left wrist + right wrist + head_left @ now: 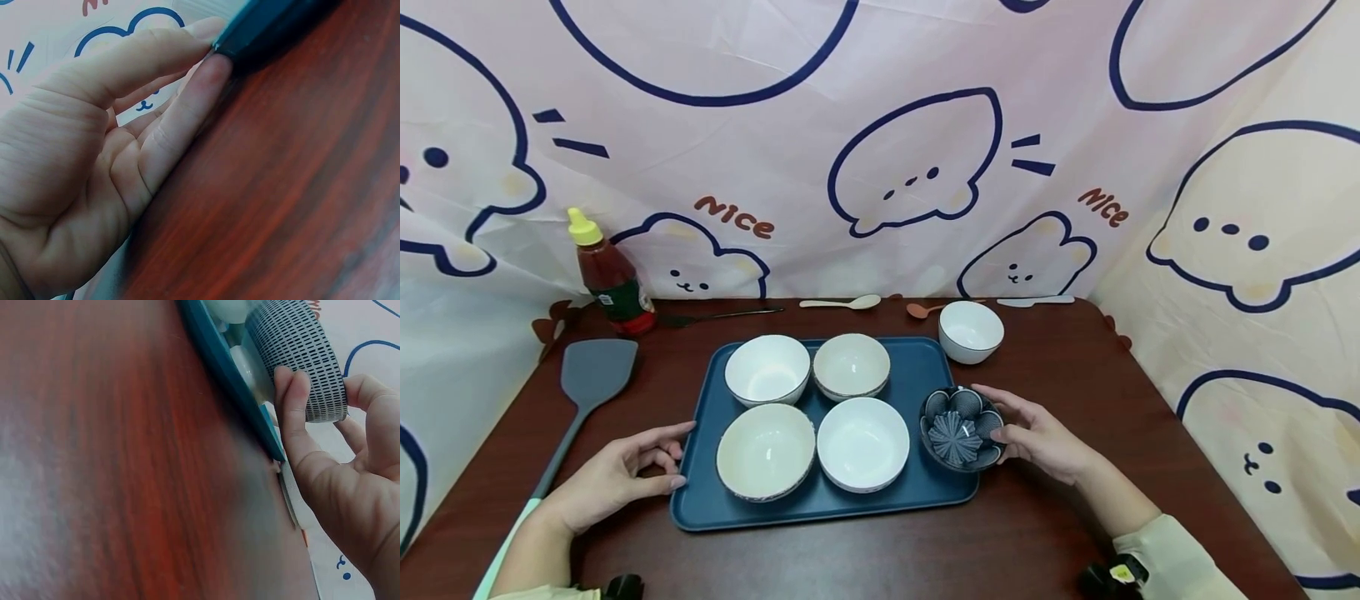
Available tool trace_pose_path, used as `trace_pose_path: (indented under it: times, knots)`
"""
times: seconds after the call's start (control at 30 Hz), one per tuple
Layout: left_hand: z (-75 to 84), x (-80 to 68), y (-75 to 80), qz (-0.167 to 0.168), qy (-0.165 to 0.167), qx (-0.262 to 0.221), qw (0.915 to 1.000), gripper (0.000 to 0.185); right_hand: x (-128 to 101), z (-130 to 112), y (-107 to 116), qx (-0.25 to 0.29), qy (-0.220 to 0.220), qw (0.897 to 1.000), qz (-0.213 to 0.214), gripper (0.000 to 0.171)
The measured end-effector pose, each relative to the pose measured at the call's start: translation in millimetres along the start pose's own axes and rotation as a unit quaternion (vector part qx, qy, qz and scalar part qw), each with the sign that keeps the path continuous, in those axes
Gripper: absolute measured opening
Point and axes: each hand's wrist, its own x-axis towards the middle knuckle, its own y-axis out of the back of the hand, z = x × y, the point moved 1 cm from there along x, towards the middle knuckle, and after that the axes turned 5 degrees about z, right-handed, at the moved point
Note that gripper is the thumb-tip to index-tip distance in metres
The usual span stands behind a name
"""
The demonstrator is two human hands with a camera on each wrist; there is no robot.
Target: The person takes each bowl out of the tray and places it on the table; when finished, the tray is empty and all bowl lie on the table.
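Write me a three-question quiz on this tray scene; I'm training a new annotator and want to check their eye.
1. How many bowls sit fully inside the blue tray?
2. True or false: the right hand holds the dark patterned bowl at the tray's right edge.
3. What does the left hand touch: (a) the spatula, (b) the tray's left edge, (c) the sauce bottle?

Key: 1. Four. 2. True; its fingers curl round the bowl's side. 3. (b).
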Motion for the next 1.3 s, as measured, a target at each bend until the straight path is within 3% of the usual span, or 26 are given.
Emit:
trace_pose_path:
  times: [0.2, 0.43, 0.7, 0.83, 1.0, 1.3]
  knots:
    - [-1.0, -0.8, -1.0, 0.001, -0.013, -0.003, 0.9999, 0.072, -4.4, -6.9, 13.9, 0.000, 0.017, 1.000, 0.015, 0.060]
    - [1.3, -0.5, -0.9, 0.001, 0.003, 0.004, 1.0000, 0.072, -10.5, -9.9, 40.3, 0.000, 0.027, 0.999, 0.044, 0.060]
    - [2.5, -0.3, -0.3, 0.004, 0.007, 0.016, 0.9998, 0.073, -12.6, -12.6, 73.7, 0.058, 0.028, 0.994, 0.088, 0.060]
    - [3.4, -0.1, 0.8, 0.007, 0.012, 0.020, 0.9997, 0.073, -8.5, -18.6, 91.6, 0.086, 0.026, 0.990, 0.112, 0.058]
    - [2.6, -1.9, 0.4, 0.011, -0.005, 0.015, 0.9998, 0.072, 0.3, -24.2, 109.9, 0.111, 0.023, 0.985, 0.129, 0.057]
    - [1.1, -1.9, -2.2, 0.004, -0.008, 0.003, 1.0000, 0.071, 15.6, -20.7, 130.6, 0.110, -0.020, 0.976, 0.185, 0.056]
